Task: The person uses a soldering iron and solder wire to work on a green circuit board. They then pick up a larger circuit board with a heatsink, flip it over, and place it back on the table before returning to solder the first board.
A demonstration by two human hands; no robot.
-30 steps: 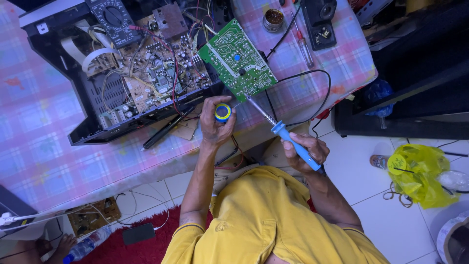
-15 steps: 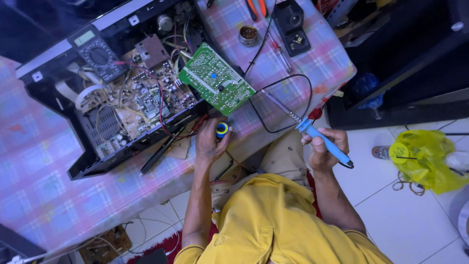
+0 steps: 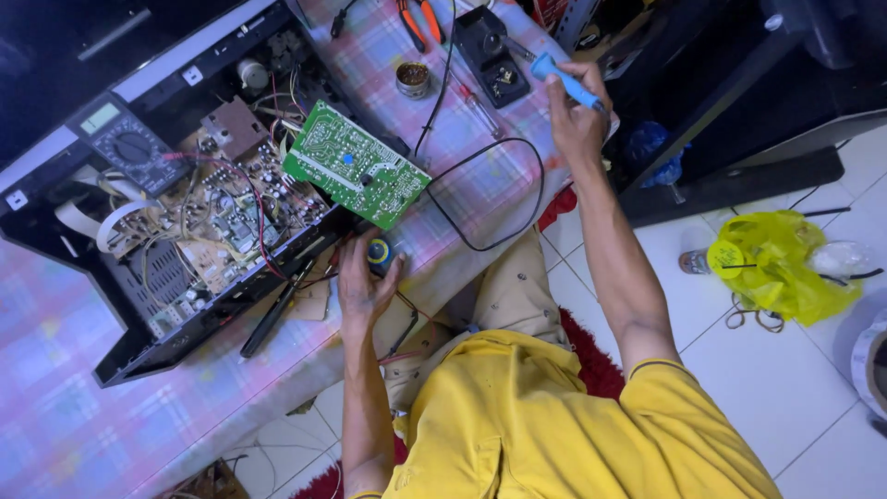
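Note:
My right hand (image 3: 577,118) grips a blue-handled soldering iron (image 3: 560,78), its tip reaching the black iron stand (image 3: 490,57) at the far edge of the table. My left hand (image 3: 362,285) holds a small blue and yellow spool (image 3: 380,253) against the checked tablecloth (image 3: 480,185). Just beyond that hand, a green circuit board (image 3: 356,164) leans tilted on the rim of an opened black device (image 3: 176,231) full of boards and wires. The iron's black cord (image 3: 517,199) loops over the cloth between my hands.
A multimeter (image 3: 127,143) rests on the device's back left. A small round tin (image 3: 413,79), a screwdriver (image 3: 476,102) and orange pliers (image 3: 420,18) lie near the stand. A black tool (image 3: 273,314) lies by the table's front edge. A yellow bag (image 3: 767,263) sits on the white floor tiles.
My right hand has lifted the soldering iron away from the green board and carried it up and rightward to the stand. My left hand stays at the spool.

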